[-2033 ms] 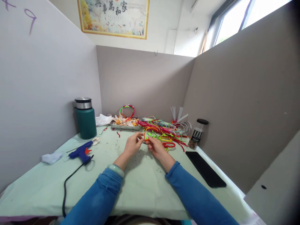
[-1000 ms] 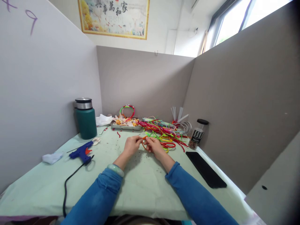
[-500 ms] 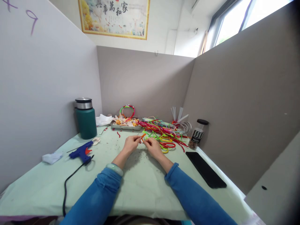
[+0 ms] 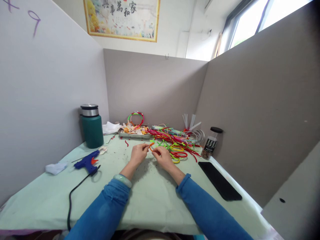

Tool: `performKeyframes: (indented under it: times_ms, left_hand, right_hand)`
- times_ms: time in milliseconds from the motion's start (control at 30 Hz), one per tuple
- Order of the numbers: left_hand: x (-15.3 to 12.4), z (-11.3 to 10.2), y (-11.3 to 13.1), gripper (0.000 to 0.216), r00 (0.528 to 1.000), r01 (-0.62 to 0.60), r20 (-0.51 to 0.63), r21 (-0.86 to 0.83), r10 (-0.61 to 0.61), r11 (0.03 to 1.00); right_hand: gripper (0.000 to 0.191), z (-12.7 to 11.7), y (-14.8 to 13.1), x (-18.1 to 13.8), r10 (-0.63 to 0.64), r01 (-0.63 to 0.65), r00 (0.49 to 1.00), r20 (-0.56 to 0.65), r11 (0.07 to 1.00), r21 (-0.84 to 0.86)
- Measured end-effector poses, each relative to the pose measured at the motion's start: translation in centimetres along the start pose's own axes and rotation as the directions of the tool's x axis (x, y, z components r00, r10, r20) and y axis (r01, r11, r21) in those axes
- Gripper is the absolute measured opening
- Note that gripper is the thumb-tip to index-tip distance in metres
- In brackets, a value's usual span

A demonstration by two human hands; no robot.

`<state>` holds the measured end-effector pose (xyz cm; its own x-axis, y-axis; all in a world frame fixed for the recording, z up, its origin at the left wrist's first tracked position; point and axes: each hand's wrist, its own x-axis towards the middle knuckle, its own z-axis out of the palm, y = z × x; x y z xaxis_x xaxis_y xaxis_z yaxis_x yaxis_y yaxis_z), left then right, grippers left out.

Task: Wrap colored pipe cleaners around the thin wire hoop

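A short orange pipe cleaner (image 4: 151, 145), bent in a curve, is pinched between my two hands above the middle of the table. The fingertips of my left hand (image 4: 139, 154) close on one end of it. My right hand (image 4: 163, 156) grips the other end between thumb and fingers. Just beyond and to the right lies a heap of red, green and yellow pipe cleaners (image 4: 175, 138). Behind my left hand is a metal tray (image 4: 133, 136) of pale and orange pieces, with a multicoloured ring (image 4: 143, 120) on top.
To the left are a blue glue gun (image 4: 86, 162) with a black cord, a white cloth (image 4: 56, 168) and a green bottle (image 4: 92, 131). A black phone (image 4: 220, 181) and a black-lidded jar (image 4: 210, 145) stand or lie to the right. Grey partitions (image 4: 155, 86) enclose the table.
The orange pipe cleaner has turned slightly and now shows a more open curve between my hands. Both hands have shifted a little to the left.
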<state>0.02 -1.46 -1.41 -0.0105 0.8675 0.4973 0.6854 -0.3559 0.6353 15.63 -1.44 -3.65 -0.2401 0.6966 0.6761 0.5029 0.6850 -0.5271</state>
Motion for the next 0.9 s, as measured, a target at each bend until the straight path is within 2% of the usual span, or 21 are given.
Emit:
performKeyframes:
  times_ms: [233, 400, 567, 667, 767, 833, 900]
  left_hand:
    - [-0.3, 0.2, 0.0, 0.025, 0.991, -0.118, 0.077, 0.065, 0.113, 0.991]
    - [-0.6, 0.4, 0.1, 0.025, 0.958, -0.236, 0.191, 0.095, 0.215, 0.967]
    - [-1.0, 0.4, 0.4, 0.023, 0.935, -0.289, 0.233, 0.060, 0.268, 0.955]
    - [-1.0, 0.5, 0.5, 0.025, 0.947, -0.232, 0.237, 0.040, 0.216, 0.972]
    - [-0.9, 0.6, 0.4, 0.037, 0.966, -0.140, 0.223, 0.035, 0.129, 0.990]
    - [-0.7, 0.6, 0.3, 0.040, 0.979, -0.062, 0.197, 0.004, 0.060, 0.998]
    - [-0.4, 0.4, 0.2, 0.038, 0.986, 0.030, 0.164, -0.040, -0.023, 0.999]
  right_hand:
    - [0.015, -0.7, -0.4, 0.2, -0.026, 0.015, 0.987, -0.157, 0.997, -0.074]
    - [0.015, -0.6, 0.1, 0.4, -0.015, 0.005, 0.985, -0.171, 0.998, -0.061]
    - [0.014, -0.6, 0.3, 0.4, -0.019, 0.006, 0.986, -0.168, 0.997, -0.076]
    - [0.014, -0.6, 0.3, 0.4, -0.020, 0.011, 0.989, -0.145, 0.998, -0.060]
    - [0.013, -0.5, 0.2, 0.4, -0.035, 0.030, 0.991, -0.132, 0.999, -0.038]
    - [0.018, -0.6, 0.0, 0.4, -0.043, 0.037, 0.984, -0.173, 0.999, -0.034]
    - [0.030, -0.7, -0.1, 0.5, -0.035, 0.025, 0.966, -0.257, 0.999, -0.039]
